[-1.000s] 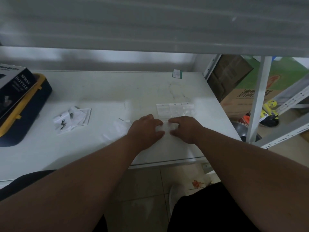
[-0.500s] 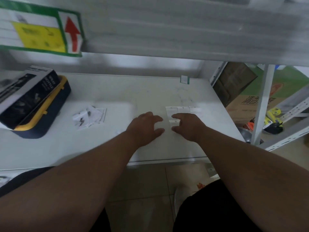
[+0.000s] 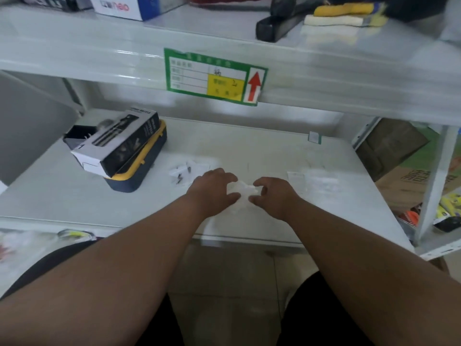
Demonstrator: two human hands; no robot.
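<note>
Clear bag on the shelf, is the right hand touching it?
Touching. The head view shows the right hand pinching the clear bag between curled fingers and thumb.

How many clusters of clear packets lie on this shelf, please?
3: one packet between left hand and right hand, a pile leftward, a row rightward; others may be hidden.

The shelf board (image 3: 249,146) is bare across its far middle and near left; the crumpled bag (image 3: 240,193) gripped by the left hand (image 3: 212,188) and right hand (image 3: 273,196) fills the near middle. A box (image 3: 119,143) on a yellow-rimmed case (image 3: 137,179) blocks the far left, small packets (image 3: 185,171) lie just left of the hands, flat packets (image 3: 314,181) to their right. An upper shelf (image 3: 324,78) hangs low overhead and a post (image 3: 434,183) bounds the right.
</note>
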